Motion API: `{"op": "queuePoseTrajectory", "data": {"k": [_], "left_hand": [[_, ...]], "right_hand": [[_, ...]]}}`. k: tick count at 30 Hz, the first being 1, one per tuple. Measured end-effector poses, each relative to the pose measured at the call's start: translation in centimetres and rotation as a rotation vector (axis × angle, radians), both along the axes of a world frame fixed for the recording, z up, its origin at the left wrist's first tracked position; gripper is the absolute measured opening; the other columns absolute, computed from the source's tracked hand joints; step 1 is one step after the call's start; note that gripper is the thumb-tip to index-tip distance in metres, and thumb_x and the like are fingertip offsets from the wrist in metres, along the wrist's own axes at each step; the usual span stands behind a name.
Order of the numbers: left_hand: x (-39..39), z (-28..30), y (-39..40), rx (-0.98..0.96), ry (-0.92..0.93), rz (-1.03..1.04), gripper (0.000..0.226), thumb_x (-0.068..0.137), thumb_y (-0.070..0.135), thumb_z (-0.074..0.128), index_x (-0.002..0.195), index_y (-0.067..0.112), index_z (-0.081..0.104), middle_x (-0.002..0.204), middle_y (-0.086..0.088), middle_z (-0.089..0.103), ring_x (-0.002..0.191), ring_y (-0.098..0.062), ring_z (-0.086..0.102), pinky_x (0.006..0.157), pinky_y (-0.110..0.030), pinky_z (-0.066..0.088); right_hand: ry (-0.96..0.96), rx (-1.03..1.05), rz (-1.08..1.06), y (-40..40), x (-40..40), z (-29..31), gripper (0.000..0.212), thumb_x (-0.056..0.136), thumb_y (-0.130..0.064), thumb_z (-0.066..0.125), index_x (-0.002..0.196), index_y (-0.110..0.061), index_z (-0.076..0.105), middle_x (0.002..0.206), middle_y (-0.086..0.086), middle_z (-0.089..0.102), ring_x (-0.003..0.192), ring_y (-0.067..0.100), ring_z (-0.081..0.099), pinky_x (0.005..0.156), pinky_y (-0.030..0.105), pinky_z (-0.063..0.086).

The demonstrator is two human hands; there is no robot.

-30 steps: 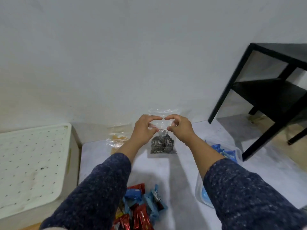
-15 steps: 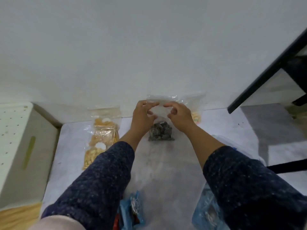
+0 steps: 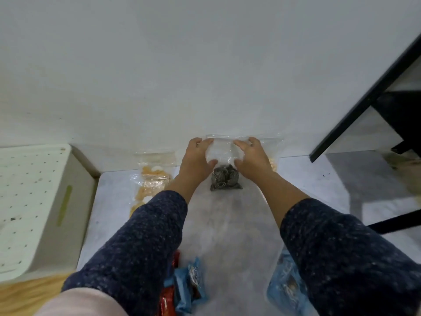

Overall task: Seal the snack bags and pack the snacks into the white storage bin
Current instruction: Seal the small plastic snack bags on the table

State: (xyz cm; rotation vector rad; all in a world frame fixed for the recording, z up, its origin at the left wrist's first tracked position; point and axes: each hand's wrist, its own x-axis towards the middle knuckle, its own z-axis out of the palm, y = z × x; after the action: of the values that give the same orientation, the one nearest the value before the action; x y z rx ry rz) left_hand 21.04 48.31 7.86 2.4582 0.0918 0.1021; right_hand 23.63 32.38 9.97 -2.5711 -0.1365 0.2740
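Both hands' fingers (image 3: 200, 142) clamped on clear snack bag (image 3: 222, 153) top; seal may stay partly open between them.

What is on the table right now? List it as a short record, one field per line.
left hand: grips the clear bag's upper left
right hand: grips its upper right
clear bag: upright, dark spiral snacks at the bottom
orange snack bag: lies left of it
white storage bin: far left, perforated top
wrapped snacks: blue and red, near edge
table: grey
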Motion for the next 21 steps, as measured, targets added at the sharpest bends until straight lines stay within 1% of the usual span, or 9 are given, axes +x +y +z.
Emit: {"op": "queuePoseTrajectory", "data": {"k": [2, 3, 5, 7, 11, 15, 21], "left_hand": [[-1.0, 0.9, 1.2, 0.098, 0.079, 0.002, 0.067, 0.085, 0.028, 0.068, 0.143, 0.015, 0.037, 0.148, -0.01, 0.029, 0.135, -0.024, 0.035, 0.11, -0.033, 0.033], [-1.5, 1.4, 2.0, 0.164, 0.106, 0.0, 0.068, 0.087, 0.033, 0.064, 0.144, 0.015, 0.033, 0.149, -0.009, 0.028, 0.137, -0.024, 0.031, 0.111, -0.036, 0.032], [-2.8, 2.3, 3.7, 0.285, 0.122, -0.024, 0.068, 0.089, 0.038, 0.058, 0.145, 0.012, 0.029, 0.149, -0.009, 0.03, 0.139, -0.024, 0.027, 0.112, -0.037, 0.031], [-4.2, 3.0, 5.5, 0.347, 0.125, -0.044, 0.067, 0.091, 0.04, 0.055, 0.144, 0.009, 0.029, 0.147, -0.01, 0.032, 0.139, -0.025, 0.027, 0.111, -0.037, 0.03], [-7.3, 3.8, 9.6, 0.375, 0.141, -0.037, 0.065, 0.092, 0.04, 0.053, 0.142, 0.006, 0.031, 0.146, -0.012, 0.034, 0.137, -0.027, 0.029, 0.11, -0.036, 0.03], [-10.3, 3.7, 13.4, 0.354, 0.188, -0.032, 0.063, 0.092, 0.039, 0.053, 0.141, 0.004, 0.033, 0.146, -0.013, 0.035, 0.137, -0.027, 0.03, 0.111, -0.035, 0.029], [-13.0, 1.9, 18.1, 0.319, 0.287, 0.03, 0.064, 0.093, 0.042, 0.051, 0.141, 0.004, 0.034, 0.144, -0.012, 0.036, 0.135, -0.025, 0.033, 0.109, -0.034, 0.032]], "right_hand": [[0.005, -0.115, 0.007, 0.6, -1.1, 1.0, 0.06, 0.089, -0.021, 0.056, 0.145, -0.023, 0.035, 0.158, 0.009, 0.011, 0.145, 0.027, 0.019, 0.116, 0.038, 0.025], [0.0, -0.156, 0.002, 1.0, -1.7, 1.5, 0.061, 0.089, -0.025, 0.056, 0.145, -0.022, 0.034, 0.159, 0.01, 0.008, 0.146, 0.027, 0.016, 0.118, 0.038, 0.023], [-0.017, -0.213, -0.015, 2.1, -3.0, 2.5, 0.063, 0.089, -0.031, 0.055, 0.146, -0.021, 0.031, 0.16, 0.011, 0.004, 0.148, 0.027, 0.01, 0.119, 0.038, 0.02], [-0.024, -0.237, -0.022, 3.5, -4.3, 3.2, 0.065, 0.089, -0.034, 0.056, 0.147, -0.019, 0.03, 0.16, 0.011, 0.004, 0.148, 0.026, 0.009, 0.119, 0.037, 0.019], [-0.013, -0.239, 0.013, 7.0, -7.1, 3.9, 0.065, 0.09, -0.034, 0.053, 0.147, -0.012, 0.029, 0.159, 0.009, 0.01, 0.146, 0.026, 0.016, 0.116, 0.037, 0.025], [-0.007, -0.234, 0.044, 11.1, -9.6, 3.6, 0.057, 0.093, -0.029, 0.048, 0.142, -0.004, 0.033, 0.153, 0.008, 0.025, 0.139, 0.026, 0.032, 0.11, 0.038, 0.035], [0.059, -0.204, 0.164, 16.9, -11.8, 1.5, 0.054, 0.095, -0.024, 0.045, 0.142, -0.002, 0.033, 0.151, 0.013, 0.03, 0.137, 0.028, 0.035, 0.109, 0.035, 0.032]]}}
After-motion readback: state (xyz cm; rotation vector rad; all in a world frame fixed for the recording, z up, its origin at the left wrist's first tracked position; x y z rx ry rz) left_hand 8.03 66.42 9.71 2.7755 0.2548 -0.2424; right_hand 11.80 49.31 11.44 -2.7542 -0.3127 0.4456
